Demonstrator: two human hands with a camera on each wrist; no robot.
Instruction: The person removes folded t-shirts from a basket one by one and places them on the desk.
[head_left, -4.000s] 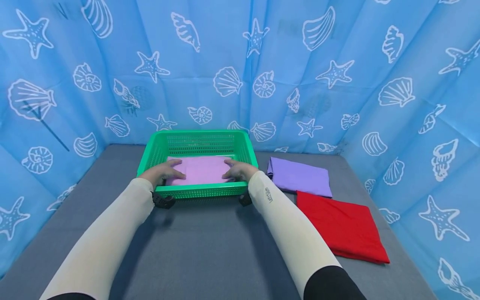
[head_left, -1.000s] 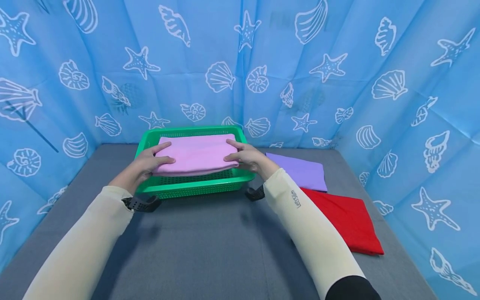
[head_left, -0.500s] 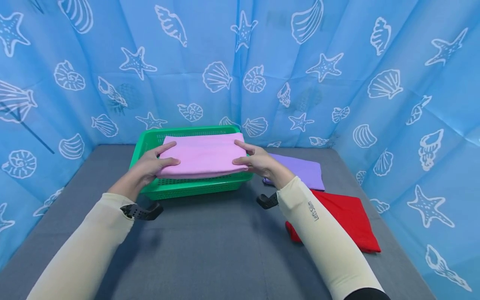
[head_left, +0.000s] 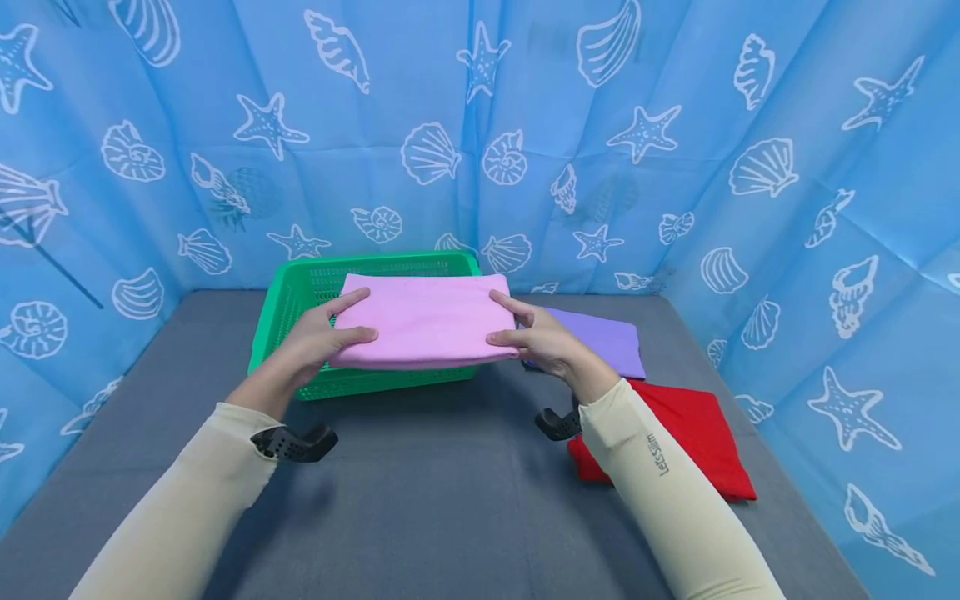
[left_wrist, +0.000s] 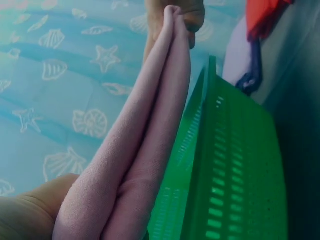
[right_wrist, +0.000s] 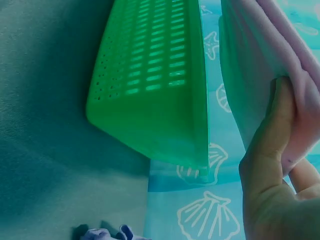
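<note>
A folded pink cloth point(head_left: 427, 321) is held up level between both hands, over the front right part of the green plastic basket point(head_left: 266, 329). My left hand point(head_left: 318, 337) pinches its left end, thumb on top. On the right end, my right hand point(head_left: 551, 337) grips it the same way. The left wrist view shows the pink cloth point(left_wrist: 145, 135) edge-on, its two thick layers folded together. In the right wrist view my right hand point(right_wrist: 272, 165) has fingers on both faces of the cloth, beside and above the basket point(right_wrist: 150, 110).
Right of the basket lies a folded purple cloth point(head_left: 603, 342), partly behind my right hand. A folded red cloth point(head_left: 697, 433) is nearer on the grey table point(head_left: 442, 492), partly covered by my right forearm. A blue curtain point(head_left: 360, 142) with shell prints hangs behind and at the sides.
Four seconds ago both hands were down in the basket at the pink cloth. They have since lifted it above the rim and carried it to the right and toward me.
</note>
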